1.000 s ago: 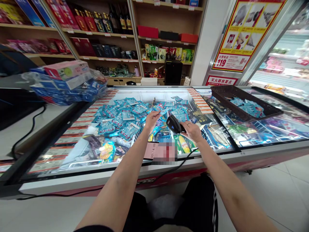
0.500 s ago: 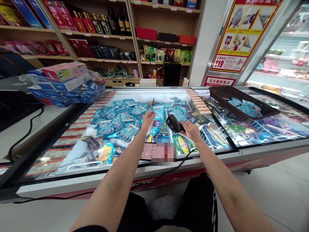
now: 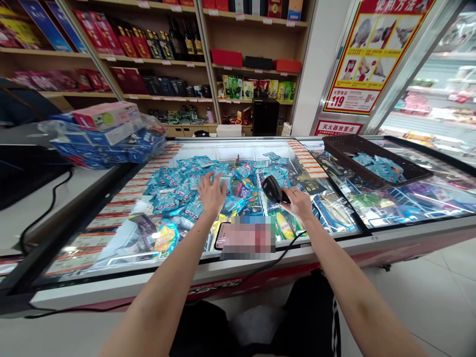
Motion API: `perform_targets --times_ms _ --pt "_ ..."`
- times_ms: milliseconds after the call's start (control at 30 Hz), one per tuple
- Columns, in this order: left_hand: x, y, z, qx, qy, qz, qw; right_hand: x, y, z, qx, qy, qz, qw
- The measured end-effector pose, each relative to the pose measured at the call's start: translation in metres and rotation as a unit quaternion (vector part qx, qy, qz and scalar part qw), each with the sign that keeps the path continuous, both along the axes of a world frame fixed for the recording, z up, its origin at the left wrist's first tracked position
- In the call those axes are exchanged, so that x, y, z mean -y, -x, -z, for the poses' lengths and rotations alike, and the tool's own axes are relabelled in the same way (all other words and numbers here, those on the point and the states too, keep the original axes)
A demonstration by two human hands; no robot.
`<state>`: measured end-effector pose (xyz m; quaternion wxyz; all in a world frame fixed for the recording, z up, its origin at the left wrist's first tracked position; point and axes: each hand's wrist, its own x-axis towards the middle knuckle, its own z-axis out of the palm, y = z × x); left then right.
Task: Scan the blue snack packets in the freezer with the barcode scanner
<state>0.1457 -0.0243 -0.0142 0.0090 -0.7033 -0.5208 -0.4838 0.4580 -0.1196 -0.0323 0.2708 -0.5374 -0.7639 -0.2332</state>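
Note:
My left hand (image 3: 212, 194) hovers over a heap of small blue packets (image 3: 174, 181), fingers apart. A packet with a pale label (image 3: 225, 184) lies right by its fingertips; whether they touch cannot be made out. My right hand (image 3: 299, 203) grips the handle of a black barcode scanner (image 3: 272, 189), its head toward the packets on the right. The packets are spread over the glass top of a chest freezer (image 3: 122, 238). From the scanner's handle a black cable (image 3: 275, 255) runs down over the front edge.
A phone (image 3: 225, 235), partly blurred, lies at the freezer's front edge. On the right stands a brown basket (image 3: 334, 148) with more blue packets. Plastic-wrapped boxes (image 3: 107, 134) sit at the left. Behind are stocked shelves (image 3: 159, 57).
My left hand has moved left and toward me, its fingers spreading; the blue packet once held up in them is no longer there. My right hand with the scanner has shifted slightly right.

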Motion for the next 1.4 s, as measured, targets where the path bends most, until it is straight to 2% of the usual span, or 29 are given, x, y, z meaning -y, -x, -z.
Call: perform_targets --times_ms 33,100,167,233,367,467,533,667,733,933,1067,1267,1400 --pt "0.002 -0.002 -0.001 -0.050 0.007 0.053 0.997 0.000 0.000 0.000 -0.004 -0.002 0.003 1.000" --pt "0.004 -0.008 -0.002 -0.154 0.029 0.166 0.974 0.000 0.001 0.000 -0.008 -0.003 0.005 1.000" --pt "0.002 -0.013 -0.001 -0.219 0.038 0.216 0.951 0.001 0.001 0.000 -0.010 -0.003 0.005 1.000" --pt "0.000 -0.015 0.001 -0.225 0.029 0.187 0.956 0.001 0.001 0.000 -0.012 -0.003 0.006 1.000" --pt "-0.001 -0.015 0.005 -0.159 0.009 0.089 0.983 -0.001 0.001 0.001 -0.021 -0.010 0.010 1.000" --pt "-0.001 -0.014 0.004 -0.155 -0.011 0.061 0.986 -0.003 0.000 0.004 -0.035 -0.025 0.023 0.999" --pt "0.000 -0.015 0.002 -0.188 -0.021 0.095 0.977 -0.005 0.000 0.005 -0.043 -0.033 0.034 0.998" --pt "-0.004 -0.018 0.000 -0.264 0.000 0.225 0.938 -0.006 0.000 0.005 -0.047 -0.036 0.044 0.997" --pt "-0.008 -0.019 0.001 -0.270 0.018 0.250 0.930 -0.006 -0.001 0.005 -0.049 -0.036 0.049 0.997" --pt "-0.015 -0.025 0.002 -0.217 0.048 0.235 0.946 -0.007 -0.003 0.005 -0.057 -0.039 0.044 0.997" --pt "-0.013 -0.041 -0.006 -0.201 0.057 0.259 0.943 -0.004 -0.009 -0.004 -0.010 -0.008 0.014 1.000" --pt "-0.010 -0.073 -0.002 -0.157 0.087 0.271 0.946 0.004 -0.041 -0.016 0.084 0.017 -0.041 0.995" --pt "-0.008 -0.097 0.001 -0.106 0.104 0.280 0.948 0.010 -0.060 -0.006 0.044 -0.013 -0.011 0.999"
